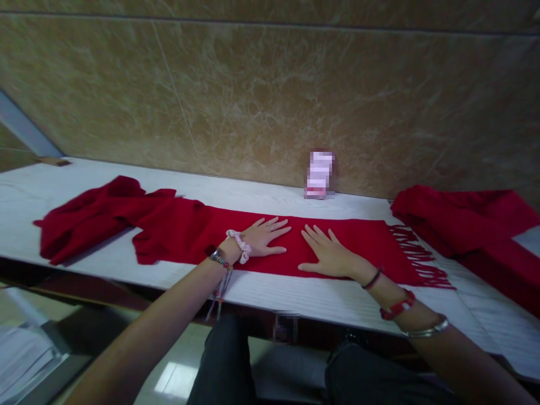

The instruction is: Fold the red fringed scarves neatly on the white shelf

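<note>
The left hand (266, 239) and right hand (331, 256) lie flat and open on the red scarf (295, 225) on the white table (219, 191); it looks soft, light and floppy, best held by its edges.

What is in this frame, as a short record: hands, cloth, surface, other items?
Left hand: palm down on the red scarf, fingers spread
Right hand: palm down on the same scarf, apart from the left hand
Scarf: flat under the hands, fringe at its right end, bunched toward the left
Surface: white table along a brown wall
Other cloth: second red cloth, loosely folded, right of the fringe
Upright item: blurred out, by the wall; cannot be identified
</note>
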Action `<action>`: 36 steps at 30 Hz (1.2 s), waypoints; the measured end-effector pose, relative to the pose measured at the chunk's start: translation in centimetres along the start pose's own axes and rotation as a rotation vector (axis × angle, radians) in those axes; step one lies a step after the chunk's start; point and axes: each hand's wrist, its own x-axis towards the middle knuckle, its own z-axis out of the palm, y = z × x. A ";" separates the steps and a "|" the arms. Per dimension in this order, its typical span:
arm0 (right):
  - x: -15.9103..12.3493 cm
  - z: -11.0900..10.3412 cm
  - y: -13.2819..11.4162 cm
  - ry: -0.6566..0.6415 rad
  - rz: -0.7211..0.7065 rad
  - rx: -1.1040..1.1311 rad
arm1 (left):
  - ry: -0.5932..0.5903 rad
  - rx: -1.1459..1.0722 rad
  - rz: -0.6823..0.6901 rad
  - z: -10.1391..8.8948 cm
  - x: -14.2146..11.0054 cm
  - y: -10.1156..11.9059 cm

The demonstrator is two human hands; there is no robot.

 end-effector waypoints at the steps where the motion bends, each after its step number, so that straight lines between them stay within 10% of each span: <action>1: 0.0 -0.2 0.1 -0.017 -0.006 0.000 | 0.005 0.005 -0.003 0.0 -0.1 -0.3; 10: -2.1 -0.3 0.9 0.025 -0.223 0.027 | 0.023 0.030 0.008 0.0 -1.3 -2.6; 17: 0.1 -1.4 1.3 0.266 -0.053 0.134 | 0.073 0.047 0.004 -0.1 -1.5 -2.1; 36: 4.2 -0.2 -0.9 0.167 0.096 -0.030 | 0.063 -0.009 -0.661 0.5 -2.1 -2.1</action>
